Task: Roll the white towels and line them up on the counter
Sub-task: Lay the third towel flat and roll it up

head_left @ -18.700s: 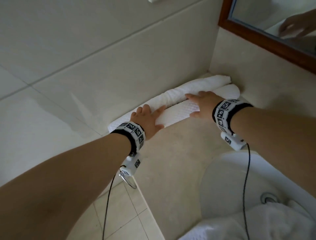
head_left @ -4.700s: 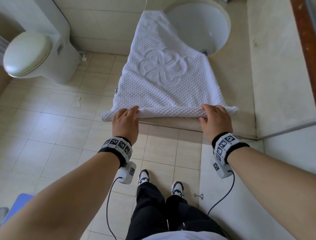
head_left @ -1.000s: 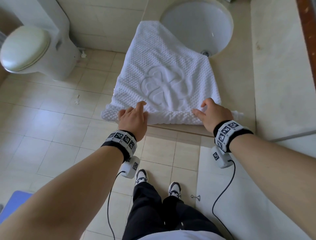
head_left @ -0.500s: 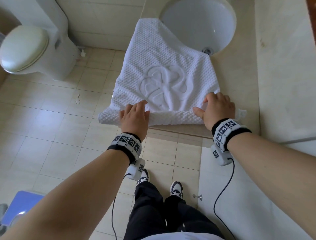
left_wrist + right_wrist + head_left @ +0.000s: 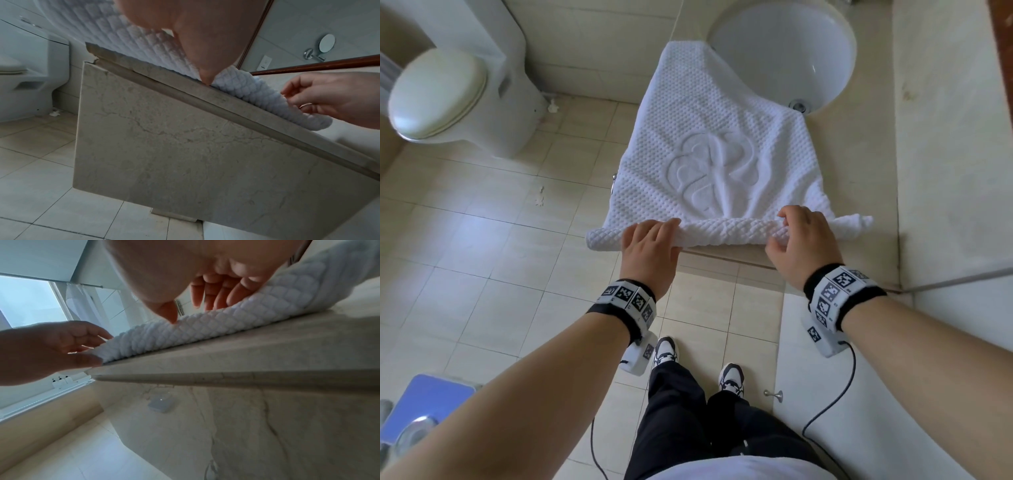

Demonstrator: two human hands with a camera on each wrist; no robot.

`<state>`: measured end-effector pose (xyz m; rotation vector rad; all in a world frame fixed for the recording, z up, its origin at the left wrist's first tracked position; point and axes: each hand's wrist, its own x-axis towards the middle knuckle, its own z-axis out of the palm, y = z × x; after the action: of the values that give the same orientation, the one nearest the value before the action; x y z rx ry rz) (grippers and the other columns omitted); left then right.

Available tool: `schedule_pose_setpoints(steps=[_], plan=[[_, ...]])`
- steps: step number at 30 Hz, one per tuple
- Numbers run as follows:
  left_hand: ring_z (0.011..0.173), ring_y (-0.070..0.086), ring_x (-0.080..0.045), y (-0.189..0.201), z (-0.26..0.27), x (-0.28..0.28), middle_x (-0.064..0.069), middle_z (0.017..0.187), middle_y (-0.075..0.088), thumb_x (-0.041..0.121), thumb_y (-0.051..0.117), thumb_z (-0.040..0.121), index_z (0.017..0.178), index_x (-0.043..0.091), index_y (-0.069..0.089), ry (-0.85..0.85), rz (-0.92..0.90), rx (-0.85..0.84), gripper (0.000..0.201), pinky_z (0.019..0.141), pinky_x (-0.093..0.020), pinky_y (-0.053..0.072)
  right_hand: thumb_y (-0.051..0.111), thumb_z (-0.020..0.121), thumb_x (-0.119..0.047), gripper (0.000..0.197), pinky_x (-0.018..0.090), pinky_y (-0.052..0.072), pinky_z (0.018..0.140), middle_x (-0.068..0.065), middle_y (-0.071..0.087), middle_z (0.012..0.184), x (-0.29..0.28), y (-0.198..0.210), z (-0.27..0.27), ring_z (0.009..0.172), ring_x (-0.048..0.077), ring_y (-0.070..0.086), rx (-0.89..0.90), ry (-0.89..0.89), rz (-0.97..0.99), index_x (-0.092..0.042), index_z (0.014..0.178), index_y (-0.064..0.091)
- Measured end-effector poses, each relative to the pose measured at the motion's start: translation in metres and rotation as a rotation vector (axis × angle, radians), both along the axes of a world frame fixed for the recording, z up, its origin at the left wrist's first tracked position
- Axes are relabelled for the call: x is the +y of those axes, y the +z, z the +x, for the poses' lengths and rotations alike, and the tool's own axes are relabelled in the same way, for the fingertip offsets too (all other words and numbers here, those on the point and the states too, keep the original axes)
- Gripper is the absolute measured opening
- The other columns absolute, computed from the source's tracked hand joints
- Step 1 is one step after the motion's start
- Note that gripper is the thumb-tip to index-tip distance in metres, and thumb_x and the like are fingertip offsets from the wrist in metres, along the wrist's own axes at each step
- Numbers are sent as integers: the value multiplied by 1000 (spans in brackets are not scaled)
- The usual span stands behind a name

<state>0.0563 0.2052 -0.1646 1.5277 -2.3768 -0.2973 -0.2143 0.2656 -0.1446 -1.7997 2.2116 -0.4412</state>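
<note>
Towel: a white waffle-weave towel (image 5: 709, 144) with an embossed flower motif lies spread on the surface (image 5: 945, 171); its near edge is rolled into a thick tube running along the front lip of the surface, and its far corner drapes over the rim of the sink (image 5: 784, 51).
Left hand: the left hand (image 5: 650, 250) grips the left part of the roll, fingers (image 5: 654, 228) curled over its top and the thumb (image 5: 203, 71) pressed against its front side; the left end of the roll overhangs the end of the surface, beyond these fingers.
Right hand: the right hand (image 5: 801, 243) sits on the right part of the roll with bent fingers (image 5: 207, 293) arched over the top and the thumb (image 5: 168, 311) touching the front; whether it truly clasps the cloth cannot be told.
Loose corner: a small tail of towel sticks out past the right-hand fingers, lying flat on the surface.
Between the hands: a bare stretch of roll, resting on the lip.
Surroundings: a toilet (image 5: 438, 92) stands on the tiled floor (image 5: 482, 257), well to the left of the left-hand fingers; a wood-framed mirror (image 5: 308, 40) hangs beyond the right hand.
</note>
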Motion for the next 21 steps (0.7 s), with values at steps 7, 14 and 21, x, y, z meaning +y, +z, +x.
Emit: schedule_pose_setpoints(steps=[7,14,21], plan=[[127,44,-21,11,-13,2,6,112,66,13,53,96,131,21,49,133,95,-20,37,119,-52,13,74,80,-22,44,44,45,92,4,66,110,1,1,-4,108,30,55,124,-1,-23,-18,120,56],[132,36,-20,11,-22,-2,2,120,59,11,43,98,138,19,39,209,181,69,42,122,-52,0,70,85,-28,36,43,43,98,1,70,108,-10,2,-14,104,27,61,93,9,-10,-18,117,58],[117,46,-22,8,-13,-9,1,111,62,16,41,95,137,20,38,127,176,67,42,113,-45,21,68,89,-32,32,43,48,91,5,72,98,-9,0,-19,90,31,65,84,63,-19,-13,113,57]])
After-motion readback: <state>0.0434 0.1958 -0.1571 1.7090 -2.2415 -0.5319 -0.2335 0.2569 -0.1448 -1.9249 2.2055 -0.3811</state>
